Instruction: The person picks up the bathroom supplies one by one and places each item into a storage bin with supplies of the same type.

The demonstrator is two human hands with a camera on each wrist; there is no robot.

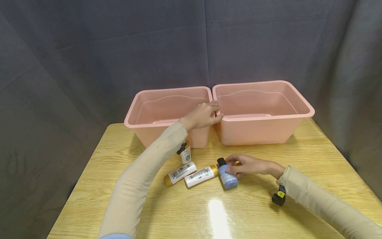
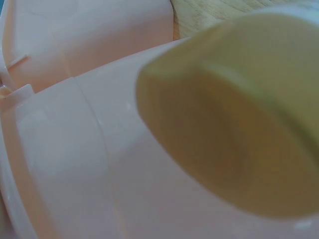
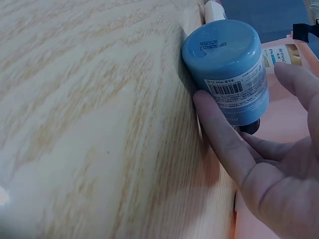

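R hand (image 3: 279,179) fingers curled round blue bottle (image 3: 229,69) w/ barcode label, lying on wooden table (image 3: 89,114).

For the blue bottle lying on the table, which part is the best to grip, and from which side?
Grip the blue bottle across its round body, probably from above, thumb on one side and fingers on the other. It lies on its side on the table, black cap pointing away, so both flanks are free. The right hand already touches it there.

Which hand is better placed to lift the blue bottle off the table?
Right. The right hand already curls around the blue bottle lying on the table, while the left hand is up at the left bin.
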